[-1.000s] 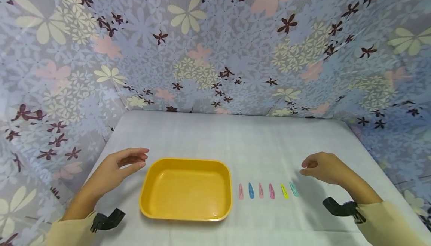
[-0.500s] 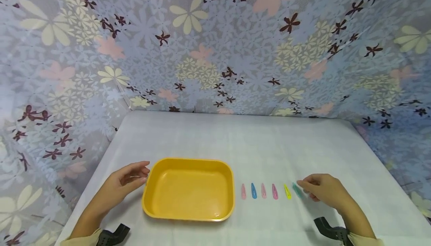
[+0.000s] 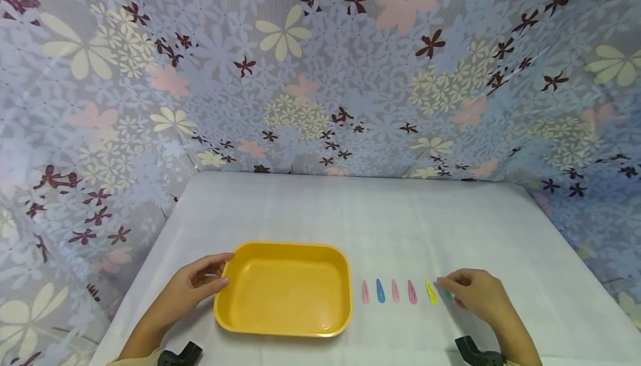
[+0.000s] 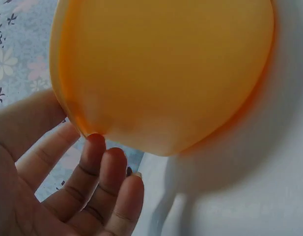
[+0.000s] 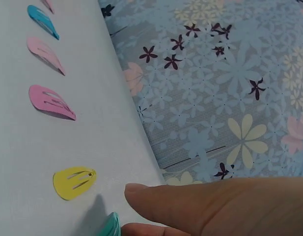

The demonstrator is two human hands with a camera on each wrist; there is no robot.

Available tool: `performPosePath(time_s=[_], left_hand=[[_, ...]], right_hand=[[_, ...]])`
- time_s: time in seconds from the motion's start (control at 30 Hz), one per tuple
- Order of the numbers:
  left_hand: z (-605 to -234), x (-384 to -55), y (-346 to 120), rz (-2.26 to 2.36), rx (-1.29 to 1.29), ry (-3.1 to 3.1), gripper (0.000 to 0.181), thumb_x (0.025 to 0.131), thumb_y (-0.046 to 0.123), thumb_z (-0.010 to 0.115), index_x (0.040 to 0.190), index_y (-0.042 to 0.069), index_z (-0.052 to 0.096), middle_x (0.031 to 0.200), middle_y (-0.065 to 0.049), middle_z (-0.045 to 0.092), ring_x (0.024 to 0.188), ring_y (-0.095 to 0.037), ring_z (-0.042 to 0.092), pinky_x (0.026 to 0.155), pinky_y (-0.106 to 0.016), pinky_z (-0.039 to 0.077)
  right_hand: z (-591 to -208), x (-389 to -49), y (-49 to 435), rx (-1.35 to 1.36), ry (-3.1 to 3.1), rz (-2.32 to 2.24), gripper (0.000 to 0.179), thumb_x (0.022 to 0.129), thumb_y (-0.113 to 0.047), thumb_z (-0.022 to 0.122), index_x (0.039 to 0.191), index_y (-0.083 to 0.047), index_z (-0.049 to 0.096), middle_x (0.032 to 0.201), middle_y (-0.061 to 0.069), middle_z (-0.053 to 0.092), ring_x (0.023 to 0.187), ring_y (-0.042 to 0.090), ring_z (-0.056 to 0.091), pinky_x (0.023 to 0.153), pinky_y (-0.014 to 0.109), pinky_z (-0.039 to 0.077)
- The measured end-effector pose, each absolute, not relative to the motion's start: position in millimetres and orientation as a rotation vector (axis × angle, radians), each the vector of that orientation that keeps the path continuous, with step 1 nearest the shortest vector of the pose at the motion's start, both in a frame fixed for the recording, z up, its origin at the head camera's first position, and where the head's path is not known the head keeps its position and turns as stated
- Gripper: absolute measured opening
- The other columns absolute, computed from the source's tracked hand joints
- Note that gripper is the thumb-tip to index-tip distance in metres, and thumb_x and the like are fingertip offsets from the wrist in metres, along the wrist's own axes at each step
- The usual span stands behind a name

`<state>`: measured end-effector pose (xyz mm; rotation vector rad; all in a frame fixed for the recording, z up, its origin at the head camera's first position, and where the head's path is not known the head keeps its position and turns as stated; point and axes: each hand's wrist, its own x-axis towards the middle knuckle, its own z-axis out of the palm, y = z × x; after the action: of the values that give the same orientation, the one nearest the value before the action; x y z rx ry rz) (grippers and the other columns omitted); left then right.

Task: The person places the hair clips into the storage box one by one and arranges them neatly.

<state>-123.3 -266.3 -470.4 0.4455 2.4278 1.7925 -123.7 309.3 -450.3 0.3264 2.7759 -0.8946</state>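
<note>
The green clip (image 5: 111, 226) is found on the table (image 3: 390, 216), at the 3 o'clock end of a row of clips, and it is partly covered by the right hand (image 3: 476, 293). The thumb and fingertips there are held with only a narrow gap; whether the clip is already pinched cannot be told. The yellow clip (image 3: 431, 292) is seen near it, toward 9 o'clock; farther that way is placed the yellow tray (image 3: 285, 293). Its 9 o'clock rim is touched by the left hand (image 3: 190, 291), with loosely bent fingers; whether it is gripped cannot be told. For a sure hold, the green clip should probably be pinched across its narrow width, near the middle, with light pressure, and the yellow clip should not be brushed. The green clip's long axis seems to be laid roughly from 11 to 5 o'clock in the head view, but its tip is hidden; the yellow clip is clearly pointed toward 11 o'clock, narrow end first.
</note>
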Motion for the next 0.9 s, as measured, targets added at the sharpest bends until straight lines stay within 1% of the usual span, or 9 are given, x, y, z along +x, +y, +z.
performPosePath(time_s=[0.07, 0.13, 0.3, 0.4, 0.53, 0.7, 0.9], left_hand=[[-470.3, -122.6, -266.7, 1.814, 0.457, 2.42, 0.044, 0.097, 0.01, 0.071, 0.14, 0.005, 0.061, 0.118, -0.017, 0.06, 0.103, -0.015, 0.061, 0.088, -0.024, 0.056], [-470.6, -122.2, -267.5, 1.831, 0.446, 2.408, 0.045, 0.097, 0.01, 0.072, 0.14, 0.005, 0.061, 0.117, -0.017, 0.059, 0.101, -0.016, 0.062, 0.087, -0.024, 0.056], [-473.5, -119.8, -269.6, 1.863, 0.358, 2.306, 0.046, 0.098, 0.008, 0.07, 0.142, 0.003, 0.058, 0.125, -0.019, 0.056, 0.101, -0.014, 0.064, 0.086, -0.025, 0.057], [-473.8, -118.5, -269.7, 1.891, 0.312, 2.225, 0.046, 0.099, 0.008, 0.069, 0.142, 0.0, 0.056, 0.133, -0.023, 0.054, 0.102, -0.014, 0.066, 0.085, -0.026, 0.058], [-471.1, -120.2, -268.2, 1.922, 0.314, 2.16, 0.047, 0.099, 0.008, 0.067, 0.143, -0.004, 0.053, 0.143, -0.03, 0.049, 0.104, -0.016, 0.068, 0.086, -0.026, 0.058], [-468.3, -124.0, -266.0, 1.924, 0.281, 2.145, 0.048, 0.098, 0.01, 0.07, 0.142, -0.004, 0.055, 0.147, -0.028, 0.047, 0.098, -0.013, 0.067, 0.082, -0.025, 0.058], [-467.8, -123.3, -266.7, 1.931, 0.207, 2.101, 0.051, 0.098, 0.01, 0.07, 0.144, -0.003, 0.053, 0.146, -0.027, 0.049, 0.1, -0.013, 0.067, 0.082, -0.028, 0.059]], right_hand=[[-449.8, -124.5, 305.8, 0.356, 2.779, -0.904, 0.041, 0.093, -0.044, 0.074, 0.099, -0.004, 0.075, 0.074, -0.001, 0.065, 0.067, 0.017, 0.059, 0.058, 0.033, 0.047], [-449.5, -125.6, 303.0, 0.372, 2.782, -0.91, 0.039, 0.092, -0.041, 0.075, 0.098, -0.003, 0.075, 0.074, -0.001, 0.065, 0.067, 0.018, 0.059, 0.058, 0.033, 0.048], [-450.3, -126.8, 300.6, 0.399, 2.768, -0.9, 0.035, 0.092, -0.037, 0.075, 0.098, -0.003, 0.075, 0.076, 0.0, 0.066, 0.067, 0.017, 0.06, 0.058, 0.032, 0.048], [-450.6, -125.9, 298.8, 0.402, 2.766, -0.897, 0.035, 0.093, -0.037, 0.074, 0.099, -0.002, 0.075, 0.076, 0.0, 0.066, 0.068, 0.017, 0.06, 0.058, 0.032, 0.047], [-448.9, -124.6, 295.1, 0.377, 2.788, -0.881, 0.034, 0.093, -0.034, 0.074, 0.1, -0.001, 0.075, 0.077, -0.001, 0.068, 0.067, 0.017, 0.06, 0.057, 0.033, 0.046], [-448.9, -122.6, 293.9, 0.345, 2.822, -0.859, 0.028, 0.093, -0.029, 0.075, 0.099, -0.001, 0.075, 0.08, -0.001, 0.07, 0.065, 0.016, 0.061, 0.055, 0.034, 0.047], [-450.9, -123.7, 291.1, 0.347, 2.851, -0.844, 0.025, 0.091, -0.024, 0.077, 0.097, 0.0, 0.073, 0.08, 0.001, 0.069, 0.064, 0.016, 0.061, 0.054, 0.034, 0.047]])
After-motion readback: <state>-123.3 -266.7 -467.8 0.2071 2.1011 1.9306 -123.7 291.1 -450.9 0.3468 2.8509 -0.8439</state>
